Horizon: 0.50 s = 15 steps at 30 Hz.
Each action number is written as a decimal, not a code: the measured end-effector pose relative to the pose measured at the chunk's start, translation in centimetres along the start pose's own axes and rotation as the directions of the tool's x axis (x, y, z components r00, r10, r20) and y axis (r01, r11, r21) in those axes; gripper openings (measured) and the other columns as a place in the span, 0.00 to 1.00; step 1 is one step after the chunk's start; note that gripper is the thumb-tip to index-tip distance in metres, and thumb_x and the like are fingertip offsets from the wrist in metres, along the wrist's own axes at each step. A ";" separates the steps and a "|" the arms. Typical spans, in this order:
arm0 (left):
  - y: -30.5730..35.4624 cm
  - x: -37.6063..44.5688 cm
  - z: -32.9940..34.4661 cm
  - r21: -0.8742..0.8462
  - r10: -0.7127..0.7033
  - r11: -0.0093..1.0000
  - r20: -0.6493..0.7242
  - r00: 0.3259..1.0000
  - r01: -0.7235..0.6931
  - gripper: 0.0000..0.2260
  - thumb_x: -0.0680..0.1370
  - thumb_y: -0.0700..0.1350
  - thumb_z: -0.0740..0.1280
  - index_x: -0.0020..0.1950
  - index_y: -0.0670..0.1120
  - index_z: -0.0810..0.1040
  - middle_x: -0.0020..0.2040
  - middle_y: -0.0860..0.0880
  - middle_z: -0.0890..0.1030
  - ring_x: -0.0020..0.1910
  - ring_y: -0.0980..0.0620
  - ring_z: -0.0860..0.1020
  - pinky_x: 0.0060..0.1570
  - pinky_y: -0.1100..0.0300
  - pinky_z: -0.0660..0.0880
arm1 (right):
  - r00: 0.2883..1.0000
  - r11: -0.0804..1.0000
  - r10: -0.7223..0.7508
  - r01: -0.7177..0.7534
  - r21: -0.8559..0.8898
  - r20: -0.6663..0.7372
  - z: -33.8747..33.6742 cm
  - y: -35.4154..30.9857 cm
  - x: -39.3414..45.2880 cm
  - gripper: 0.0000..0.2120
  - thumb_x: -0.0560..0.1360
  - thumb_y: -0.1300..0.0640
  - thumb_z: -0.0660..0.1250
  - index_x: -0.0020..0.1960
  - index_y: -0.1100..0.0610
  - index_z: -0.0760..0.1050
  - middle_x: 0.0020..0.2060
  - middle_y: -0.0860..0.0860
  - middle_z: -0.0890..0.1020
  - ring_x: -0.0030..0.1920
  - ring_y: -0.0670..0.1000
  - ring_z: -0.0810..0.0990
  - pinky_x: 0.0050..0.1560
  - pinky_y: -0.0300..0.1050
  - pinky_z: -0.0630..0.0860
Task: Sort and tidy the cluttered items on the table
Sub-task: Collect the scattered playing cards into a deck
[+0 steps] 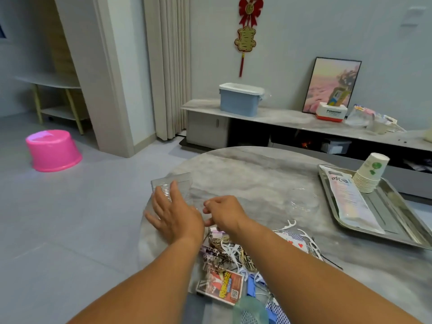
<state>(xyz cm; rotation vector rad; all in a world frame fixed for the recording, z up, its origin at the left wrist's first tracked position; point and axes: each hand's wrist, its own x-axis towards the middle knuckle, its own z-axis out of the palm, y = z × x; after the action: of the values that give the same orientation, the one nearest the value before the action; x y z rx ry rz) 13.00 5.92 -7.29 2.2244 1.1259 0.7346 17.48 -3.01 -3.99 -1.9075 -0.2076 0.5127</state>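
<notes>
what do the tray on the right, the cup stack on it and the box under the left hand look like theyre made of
Tray: likely stainless steel, with a dull silvery sheen and pressed ridges. Cup stack: paper by the look, matte cream walls with a green print and rolled rims. Box under the left hand: clear ribbed plastic, the table showing through it.

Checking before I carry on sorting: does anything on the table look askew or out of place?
Yes. The stack of paper cups on the metal tray leans over instead of standing upright. Floss picks, cards and small bits lie in a jumbled heap near the table's front edge.
</notes>
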 end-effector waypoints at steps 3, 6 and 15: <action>-0.3 0.8 0.1 -0.107 -0.048 0.993 0.036 0.998 0.051 0.30 0.79 0.41 0.64 0.80 0.53 0.58 0.82 0.47 0.53 0.81 0.46 0.50 0.78 0.44 0.48 | 0.998 0.999 0.044 -0.044 0.003 0.044 2.1 -0.5 0.8 0.13 0.81 0.64 0.59 0.41 0.62 0.78 0.32 0.54 0.75 0.28 0.50 0.71 0.24 0.37 0.63; -0.7 1.4 0.4 -0.247 -0.019 0.969 0.038 0.999 0.028 0.23 0.83 0.43 0.56 0.79 0.48 0.61 0.80 0.47 0.60 0.79 0.47 0.56 0.78 0.49 0.54 | 0.990 0.997 0.081 -0.080 -0.013 0.116 3.1 -0.6 1.3 0.13 0.81 0.66 0.58 0.39 0.59 0.73 0.30 0.53 0.73 0.28 0.50 0.69 0.26 0.40 0.66; 1.0 1.0 0.8 -0.626 0.092 0.773 0.275 0.957 0.105 0.15 0.86 0.50 0.53 0.71 0.53 0.70 0.62 0.52 0.79 0.58 0.54 0.76 0.51 0.63 0.71 | 0.986 0.918 0.157 -0.128 0.374 -0.048 2.1 1.3 2.1 0.10 0.84 0.53 0.60 0.56 0.62 0.69 0.44 0.61 0.77 0.35 0.53 0.75 0.27 0.41 0.70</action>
<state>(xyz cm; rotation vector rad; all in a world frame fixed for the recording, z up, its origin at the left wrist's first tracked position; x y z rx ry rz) 14.65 6.06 -6.95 1.6645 0.6052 0.6335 18.28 -0.99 -6.33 -1.5735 0.0782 0.5325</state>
